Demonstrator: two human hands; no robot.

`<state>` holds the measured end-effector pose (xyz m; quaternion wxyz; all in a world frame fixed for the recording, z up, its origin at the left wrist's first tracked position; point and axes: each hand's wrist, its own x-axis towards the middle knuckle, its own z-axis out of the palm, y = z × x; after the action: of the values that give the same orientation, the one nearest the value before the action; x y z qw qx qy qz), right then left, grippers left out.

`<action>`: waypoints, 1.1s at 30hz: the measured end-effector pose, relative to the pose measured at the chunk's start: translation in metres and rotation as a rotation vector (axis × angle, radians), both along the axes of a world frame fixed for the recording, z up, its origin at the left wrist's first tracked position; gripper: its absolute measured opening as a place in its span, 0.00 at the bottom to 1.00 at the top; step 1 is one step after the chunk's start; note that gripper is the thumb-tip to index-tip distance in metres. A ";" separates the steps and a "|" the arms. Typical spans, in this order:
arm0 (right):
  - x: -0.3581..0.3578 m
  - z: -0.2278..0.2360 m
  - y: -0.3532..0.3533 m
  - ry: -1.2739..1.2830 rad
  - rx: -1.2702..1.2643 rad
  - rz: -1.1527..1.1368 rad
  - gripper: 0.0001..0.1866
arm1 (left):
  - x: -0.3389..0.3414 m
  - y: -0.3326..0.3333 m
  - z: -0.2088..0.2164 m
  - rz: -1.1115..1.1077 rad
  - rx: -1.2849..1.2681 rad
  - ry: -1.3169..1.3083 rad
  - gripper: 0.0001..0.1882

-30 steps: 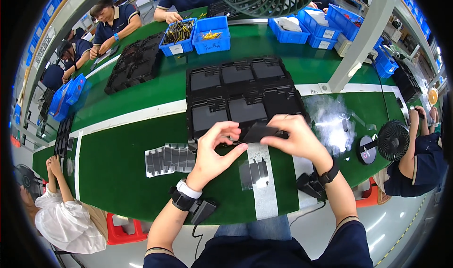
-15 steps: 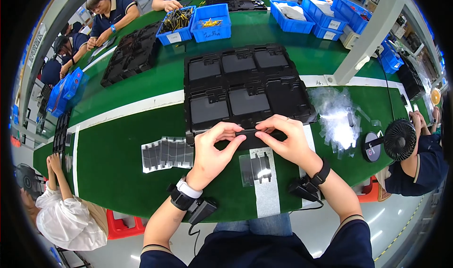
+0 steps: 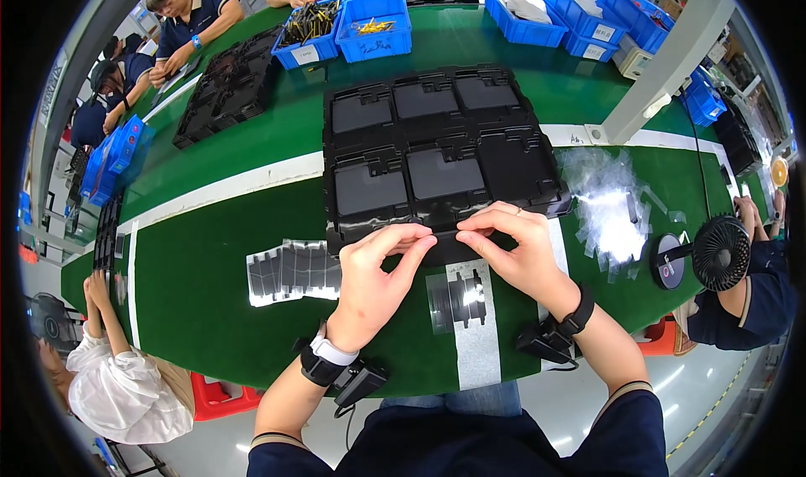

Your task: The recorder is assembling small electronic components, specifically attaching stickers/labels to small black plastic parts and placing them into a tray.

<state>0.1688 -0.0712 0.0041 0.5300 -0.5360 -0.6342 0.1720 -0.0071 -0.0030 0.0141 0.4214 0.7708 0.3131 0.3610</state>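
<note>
Between my hands, at the near edge of a black moulded tray (image 3: 402, 144), is a flat black piece (image 3: 447, 247). My left hand (image 3: 378, 271) pinches its left end with thumb and forefinger, and my right hand (image 3: 519, 246) pinches its right end. The piece's exact kind is too dark to make out. Dark grey flat panels (image 3: 445, 175) lie in several tray compartments; the front right one shows bare black plastic. Just below my hands, a small clear sheet with dark strips (image 3: 457, 299) lies on a white band. A larger sheet of dark strips (image 3: 294, 273) is left of my wrist.
Discarded clear films (image 3: 609, 212) pile up at the right, beside a small black fan (image 3: 720, 252). Blue bins (image 3: 374, 28) stand along the far side, and a grey post (image 3: 667, 70) rises at the right. Another black tray (image 3: 225, 86) sits farther left. Co-workers sit around the green table.
My view has shifted slightly. Both hands stay pinched at the black piece, with the fingertips a little lower and slightly further apart. Across the table, a co-worker's hand has come in above the blue bins.
</note>
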 end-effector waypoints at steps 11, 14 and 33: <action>-0.001 0.003 -0.001 0.062 -0.033 0.040 0.03 | 0.002 -0.008 0.004 0.027 0.073 0.025 0.05; -0.001 0.003 0.000 0.059 -0.071 0.068 0.03 | 0.001 -0.007 0.005 0.011 0.098 0.036 0.04; -0.001 0.002 -0.006 0.207 -0.124 0.180 0.20 | -0.003 -0.005 -0.010 -0.180 -0.441 -0.122 0.07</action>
<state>0.1676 -0.0771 0.0064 0.5408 -0.4882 -0.6097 0.3122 -0.0102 -0.0081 0.0042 0.6280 0.6617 0.2884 0.2908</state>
